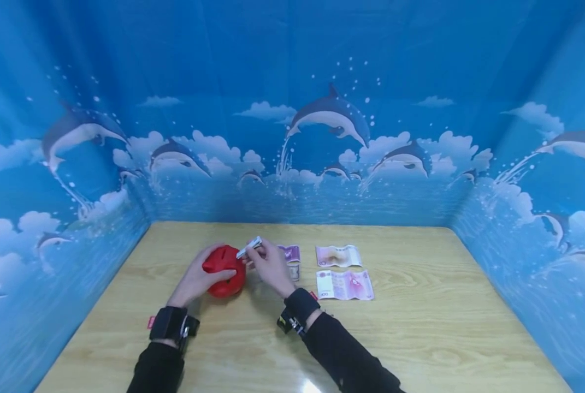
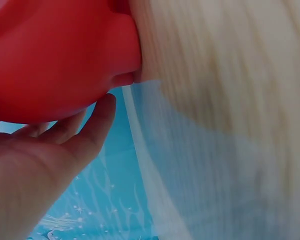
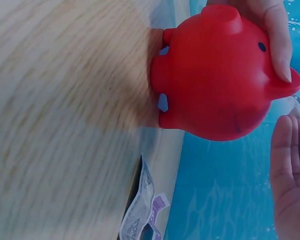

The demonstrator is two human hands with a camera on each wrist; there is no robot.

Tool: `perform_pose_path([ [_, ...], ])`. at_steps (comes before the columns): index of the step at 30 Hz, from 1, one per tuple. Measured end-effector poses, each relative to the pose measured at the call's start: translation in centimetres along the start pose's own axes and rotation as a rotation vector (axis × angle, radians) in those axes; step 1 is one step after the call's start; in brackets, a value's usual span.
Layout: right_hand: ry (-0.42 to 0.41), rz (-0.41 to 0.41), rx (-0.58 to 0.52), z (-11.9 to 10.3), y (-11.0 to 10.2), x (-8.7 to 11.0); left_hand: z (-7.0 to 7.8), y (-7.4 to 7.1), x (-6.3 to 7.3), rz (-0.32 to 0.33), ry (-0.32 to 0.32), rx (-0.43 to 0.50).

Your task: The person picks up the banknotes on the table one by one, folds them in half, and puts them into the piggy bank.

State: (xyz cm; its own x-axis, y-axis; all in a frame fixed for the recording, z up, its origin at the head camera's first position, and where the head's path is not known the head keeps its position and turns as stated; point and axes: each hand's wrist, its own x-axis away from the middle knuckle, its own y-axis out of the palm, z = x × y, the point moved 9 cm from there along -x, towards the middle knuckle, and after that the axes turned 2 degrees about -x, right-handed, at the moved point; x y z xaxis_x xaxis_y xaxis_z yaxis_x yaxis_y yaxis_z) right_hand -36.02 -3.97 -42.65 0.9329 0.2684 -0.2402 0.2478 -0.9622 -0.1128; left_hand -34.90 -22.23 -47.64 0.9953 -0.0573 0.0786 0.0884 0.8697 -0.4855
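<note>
A red piggy bank (image 1: 229,286) stands on its short feet on the wooden table, left of the middle. My left hand (image 1: 199,277) grips it from the left side, the thumb laid across its front; in the right wrist view that thumb presses beside the pig's ear. Just above and right of the bank, my right hand (image 1: 271,268) pinches a folded whitish banknote (image 1: 250,247) between thumb and fingers. The note's lower end is close to the bank's top, where a dark slot (image 1: 224,253) shows. In the right wrist view the note is hidden behind the right hand (image 3: 291,172).
Right of the right hand lie a pink banknote (image 1: 345,285) and a paler one (image 1: 338,256) behind it. A purple banknote (image 1: 291,252) and a small greyish one (image 1: 294,272) are partly covered by the right hand. Blue dolphin-print curtains (image 1: 292,196) enclose the table's back and sides.
</note>
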Motion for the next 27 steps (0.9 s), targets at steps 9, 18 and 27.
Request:
perform_pose_path([
  [9, -0.073, -0.017, 0.115, -1.8, 1.2, -0.8, 0.1, 0.1, -0.2, -0.012, 0.008, 0.038],
  [18, -0.054, -0.042, 0.244, -1.7, 2.1, -1.3, 0.1, 0.3, 0.2, -0.012, -0.001, 0.030],
  [27, -0.066, -0.054, 0.348, -2.2, 2.9, -1.7, 0.0, 0.1, 0.2, -0.015, 0.012, 0.076],
])
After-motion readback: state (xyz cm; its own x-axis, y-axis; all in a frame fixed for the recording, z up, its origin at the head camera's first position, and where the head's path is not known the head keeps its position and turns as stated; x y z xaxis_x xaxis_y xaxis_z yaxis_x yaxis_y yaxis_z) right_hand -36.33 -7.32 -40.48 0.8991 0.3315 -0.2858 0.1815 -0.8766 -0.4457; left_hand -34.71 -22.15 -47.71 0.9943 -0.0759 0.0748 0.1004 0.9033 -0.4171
